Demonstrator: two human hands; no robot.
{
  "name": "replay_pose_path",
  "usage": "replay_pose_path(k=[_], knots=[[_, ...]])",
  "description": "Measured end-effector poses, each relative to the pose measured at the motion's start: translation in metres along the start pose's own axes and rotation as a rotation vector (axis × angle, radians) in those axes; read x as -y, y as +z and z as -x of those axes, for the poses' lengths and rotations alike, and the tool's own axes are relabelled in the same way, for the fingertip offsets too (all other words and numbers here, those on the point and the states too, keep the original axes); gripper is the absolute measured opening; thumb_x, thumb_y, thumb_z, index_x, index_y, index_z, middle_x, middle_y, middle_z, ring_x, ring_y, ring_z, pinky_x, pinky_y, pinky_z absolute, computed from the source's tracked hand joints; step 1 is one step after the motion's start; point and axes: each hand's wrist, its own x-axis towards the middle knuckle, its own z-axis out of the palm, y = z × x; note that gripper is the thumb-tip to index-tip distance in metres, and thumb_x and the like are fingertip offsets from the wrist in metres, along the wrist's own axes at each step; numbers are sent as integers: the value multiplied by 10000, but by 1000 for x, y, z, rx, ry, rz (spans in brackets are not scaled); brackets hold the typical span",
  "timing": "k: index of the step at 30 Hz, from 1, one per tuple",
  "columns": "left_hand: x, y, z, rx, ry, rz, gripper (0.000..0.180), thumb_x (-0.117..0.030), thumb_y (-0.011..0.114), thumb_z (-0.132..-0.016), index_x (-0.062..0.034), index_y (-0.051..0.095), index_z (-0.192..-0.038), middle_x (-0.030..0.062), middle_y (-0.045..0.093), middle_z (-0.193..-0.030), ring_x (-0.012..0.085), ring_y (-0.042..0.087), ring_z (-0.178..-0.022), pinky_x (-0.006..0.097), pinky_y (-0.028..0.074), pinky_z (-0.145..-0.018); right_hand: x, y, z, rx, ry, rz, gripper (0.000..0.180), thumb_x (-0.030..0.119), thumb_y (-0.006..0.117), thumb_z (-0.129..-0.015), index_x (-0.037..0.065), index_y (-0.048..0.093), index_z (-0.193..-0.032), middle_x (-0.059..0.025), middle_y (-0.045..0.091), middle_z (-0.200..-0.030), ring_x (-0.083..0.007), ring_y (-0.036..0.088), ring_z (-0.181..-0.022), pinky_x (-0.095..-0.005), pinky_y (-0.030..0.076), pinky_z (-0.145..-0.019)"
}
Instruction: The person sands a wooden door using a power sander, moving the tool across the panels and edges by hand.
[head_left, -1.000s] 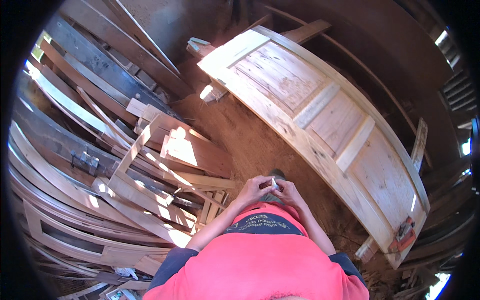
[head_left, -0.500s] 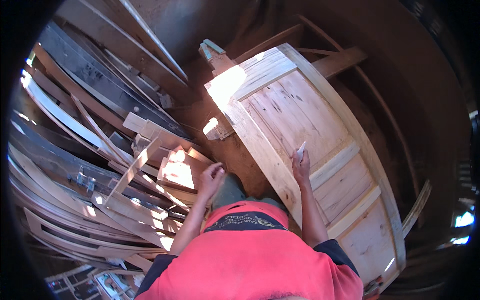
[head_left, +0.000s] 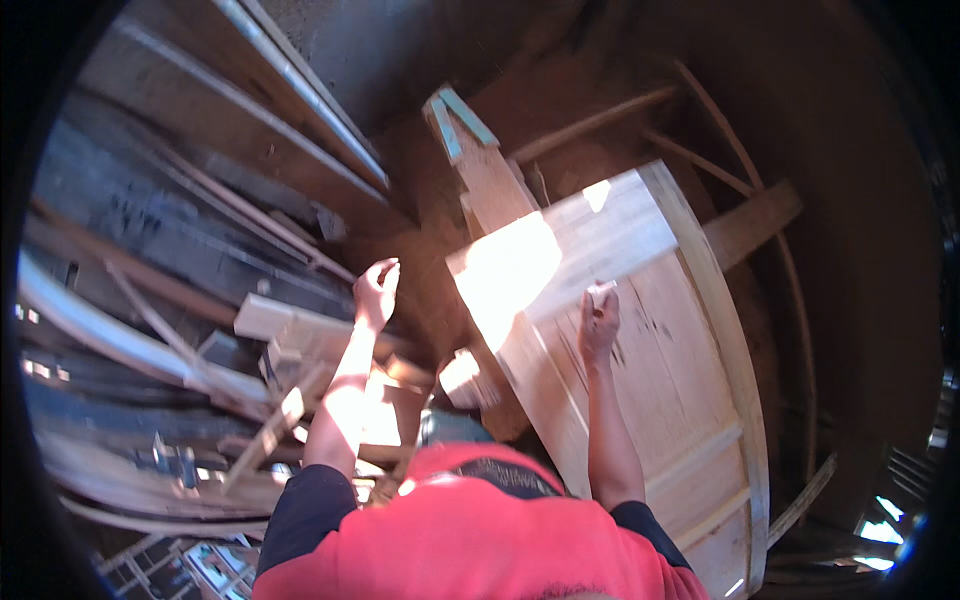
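Door panel (head_left: 640, 340): pale, bare wood, framed with rails, lying flat and slanting from upper centre to lower right, propped on a plank stand (head_left: 480, 160) over dusty ground.
Right hand (head_left: 598, 320): resting on the panel's upper half, grip pinched around a small pale piece (head_left: 603, 291), likely a scrap of sandpaper or a block; too small to tell which.
Left hand (head_left: 375, 290): raised clear of the panel, fingers loosely curled, holding nothing visible, above the stacked timber (head_left: 200, 330) on the left.
Done so far: panel assembled and laid out; surface looks even and light, no finish or paint seen.
Left to do: judged as early or mid surface work; most of the panel's lower length lies beyond the right hand's present spot.
Light: bright sun patch (head_left: 505, 270) on the panel's near corner hides grain there.
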Motion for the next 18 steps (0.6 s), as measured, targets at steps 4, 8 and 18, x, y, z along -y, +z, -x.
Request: replay_pose_path(k=[4,8,18], knots=[[8,43,-218,1,218,-102,247,-174,626,-914,-16,688,-1093,150,723,-1003,227,703,-919,331,536,-819,-18,81,-65,-108,114,149,133,134,598,-948,12,561,-987,-129,601,-1090,-243,599,-918,-335,484,-740],[61,93,-388,-10,183,-166,244,-158,619,-911,-23,691,-1101,163,719,-1019,277,708,-931,357,544,-824,-38,151,-91,-343,41,355,265,160,589,-976,-49,537,-1131,-153,580,-1016,-230,579,-871,-330,480,-783],[116,185,-595,200,163,-351,271,-99,605,-877,-80,709,-1127,184,688,-1110,342,659,-1055,400,524,-929,-89,162,-79,-597,427,-681,252,248,539,-993,35,551,-1126,-9,536,-907,-98,520,-818,-220,448,-745]])
